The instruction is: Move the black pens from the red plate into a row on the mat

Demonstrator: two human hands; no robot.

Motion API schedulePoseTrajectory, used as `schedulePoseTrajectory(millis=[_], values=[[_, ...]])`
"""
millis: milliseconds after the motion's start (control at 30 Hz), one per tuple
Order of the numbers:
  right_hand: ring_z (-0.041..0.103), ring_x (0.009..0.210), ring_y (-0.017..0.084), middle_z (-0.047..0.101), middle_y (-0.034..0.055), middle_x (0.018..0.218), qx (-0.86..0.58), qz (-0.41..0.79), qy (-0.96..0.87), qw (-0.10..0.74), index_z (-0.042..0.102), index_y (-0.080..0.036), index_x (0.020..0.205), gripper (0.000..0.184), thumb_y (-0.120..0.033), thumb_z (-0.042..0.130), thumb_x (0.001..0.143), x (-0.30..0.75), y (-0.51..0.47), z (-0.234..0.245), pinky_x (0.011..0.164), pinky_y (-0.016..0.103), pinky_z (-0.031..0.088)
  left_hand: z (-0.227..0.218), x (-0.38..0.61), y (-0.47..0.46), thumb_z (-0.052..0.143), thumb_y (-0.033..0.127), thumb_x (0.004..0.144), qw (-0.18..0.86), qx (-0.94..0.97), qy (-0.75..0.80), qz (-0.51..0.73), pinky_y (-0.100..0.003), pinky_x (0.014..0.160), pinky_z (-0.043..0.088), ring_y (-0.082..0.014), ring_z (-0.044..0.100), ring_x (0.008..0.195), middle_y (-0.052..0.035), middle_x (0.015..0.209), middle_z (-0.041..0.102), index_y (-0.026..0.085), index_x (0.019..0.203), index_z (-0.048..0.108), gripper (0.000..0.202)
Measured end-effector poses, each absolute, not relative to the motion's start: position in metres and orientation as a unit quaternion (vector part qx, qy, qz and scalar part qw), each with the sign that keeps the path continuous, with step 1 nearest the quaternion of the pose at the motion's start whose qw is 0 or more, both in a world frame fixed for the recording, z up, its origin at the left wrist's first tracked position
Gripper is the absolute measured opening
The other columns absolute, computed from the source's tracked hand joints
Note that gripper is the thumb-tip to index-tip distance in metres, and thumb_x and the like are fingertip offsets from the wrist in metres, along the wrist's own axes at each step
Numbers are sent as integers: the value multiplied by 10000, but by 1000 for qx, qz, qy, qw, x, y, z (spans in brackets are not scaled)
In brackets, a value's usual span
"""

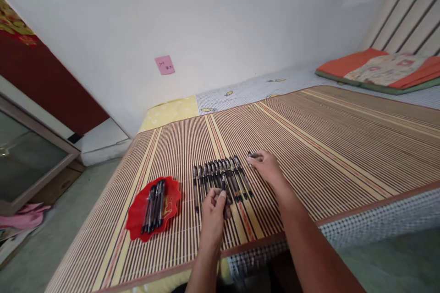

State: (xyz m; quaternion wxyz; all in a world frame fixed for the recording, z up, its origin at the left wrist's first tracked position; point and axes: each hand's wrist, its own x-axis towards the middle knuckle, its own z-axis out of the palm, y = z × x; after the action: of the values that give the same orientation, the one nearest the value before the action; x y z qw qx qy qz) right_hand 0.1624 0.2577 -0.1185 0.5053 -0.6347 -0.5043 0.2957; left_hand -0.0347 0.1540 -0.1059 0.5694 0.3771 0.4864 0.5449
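Observation:
A row of several black pens (220,176) lies side by side on a striped bamboo mat (309,146). My left hand (213,213) is closed around one pen at the near end of the row, its tip pointing away from me. My right hand (266,167) pinches a small dark piece, seemingly a pen or cap (250,155), just right of the row's far end. A red scalloped plate (137,219) to the left holds several more pens (154,206).
The mat covers a bed against a white wall with a pink sticky note (164,64). A folded orange and floral blanket (381,71) lies at the far right. A glass-fronted cabinet (30,160) stands on the left.

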Motion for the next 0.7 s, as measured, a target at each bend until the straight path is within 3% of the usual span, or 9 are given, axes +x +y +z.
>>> schedulePoseTrajectory(millis=[233,500,700], values=[[616,648,205,673,72,695,-728,175,-596,291,656,-174,674,221,-371,699,764,152,299,-110,544,287,327,-111,-41,155,792,524,698,591,336,478,556,-152,458,355,-53,434,498,77,622,495,192,783,524,435],[641,750,205,717,133,847,-736,153,-629,199,730,-124,827,226,-343,674,816,144,319,-121,578,270,326,-117,-42,157,769,546,716,580,349,488,551,-168,437,321,-55,395,470,80,596,477,195,776,518,436],[635,726,189,715,133,814,-733,164,-632,190,737,-100,813,249,-301,603,872,144,320,-124,553,265,299,-114,-41,156,779,558,694,580,345,496,546,-176,437,328,-59,392,468,77,585,485,199,765,505,457]])
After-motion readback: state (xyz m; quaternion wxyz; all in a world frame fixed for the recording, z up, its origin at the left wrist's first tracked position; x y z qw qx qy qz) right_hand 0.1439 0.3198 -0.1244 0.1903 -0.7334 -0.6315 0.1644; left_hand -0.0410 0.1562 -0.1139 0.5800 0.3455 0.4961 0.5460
